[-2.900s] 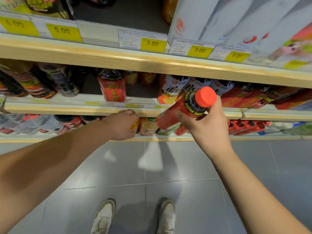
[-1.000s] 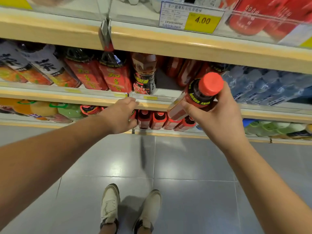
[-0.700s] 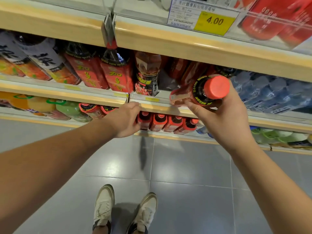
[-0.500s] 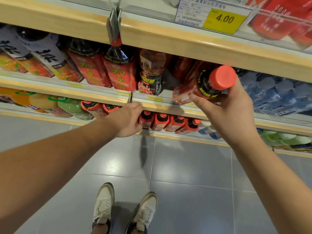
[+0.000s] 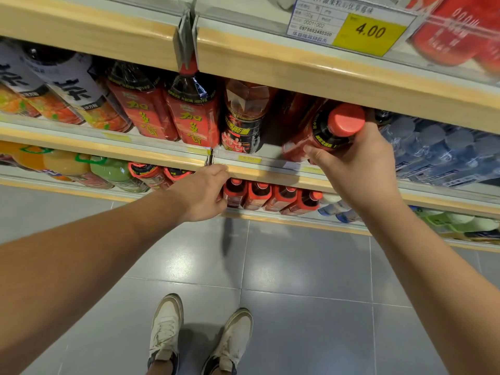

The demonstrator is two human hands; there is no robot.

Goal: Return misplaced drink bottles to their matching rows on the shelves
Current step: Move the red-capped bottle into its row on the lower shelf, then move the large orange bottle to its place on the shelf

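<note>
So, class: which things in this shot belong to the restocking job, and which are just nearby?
Part of the job:
red-capped bottle, gripped by the right hand
gap on the middle shelf beside the matching bottle
left hand resting on the shelf edge

Just nearby:
water bottles
4.00 price tag
green bottle

This is a shop, the drinks aisle of a small grocery or convenience store. Long pale wooden shelves (image 5: 311, 74) run in tiers, each fronted by a clear plastic price rail (image 5: 151, 142). A white printed label with a barcode number and a yellow price tag reading 4.00 (image 5: 369, 32) sits on the top rail. The shelves are packed with rows of identical goods: red-labelled tea bottles (image 5: 194, 115), orange-capped red bottles (image 5: 270, 197) on the lowest tier, pale blue shrink-wrapped water bottles (image 5: 438, 152), and orange and green juice bottles (image 5: 81, 166). The floor is large grey glossy tile (image 5: 311, 266).
</note>
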